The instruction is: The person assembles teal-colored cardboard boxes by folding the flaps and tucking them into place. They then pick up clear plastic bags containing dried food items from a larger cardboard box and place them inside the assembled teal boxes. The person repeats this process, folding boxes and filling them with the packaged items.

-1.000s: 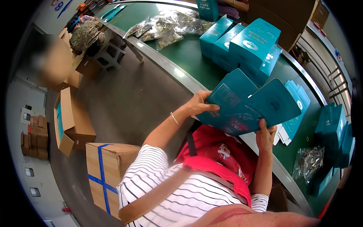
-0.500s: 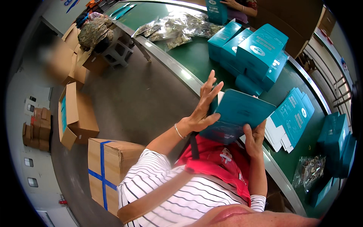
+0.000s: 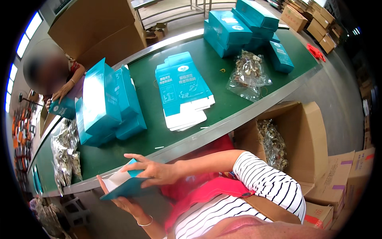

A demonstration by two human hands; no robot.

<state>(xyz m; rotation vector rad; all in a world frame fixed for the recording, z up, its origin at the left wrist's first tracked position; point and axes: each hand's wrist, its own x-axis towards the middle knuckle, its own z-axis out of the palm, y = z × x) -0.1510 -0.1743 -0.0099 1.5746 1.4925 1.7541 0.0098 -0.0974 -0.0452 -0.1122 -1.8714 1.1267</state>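
Observation:
A teal carton (image 3: 129,188) with a white inside is between my hands, in front of the table's near edge, its end open. My left hand (image 3: 128,205), a bracelet on its wrist, is closed around the carton from below and the left side. Against the carton's right side is my right hand (image 3: 157,171), its thumb on the outer panel and its fingers at a raised teal flap (image 3: 135,172). Past them on the green table (image 3: 149,139) lies a stack of flattened teal cartons (image 3: 185,85) with white flaps.
Made-up teal cartons stand in a left pile (image 3: 101,99) and a far right pile (image 3: 230,30). A clear bag of dried pieces (image 3: 248,71) lies on the right. More bags (image 3: 65,149) lie left, near a co-worker's hand (image 3: 63,91). An open cardboard box (image 3: 306,139) stands beside me.
The view has swung to the right. My left hand has gone from spread fingers to holding the carton. My right hand has shifted to its open end, which now shows white inside.

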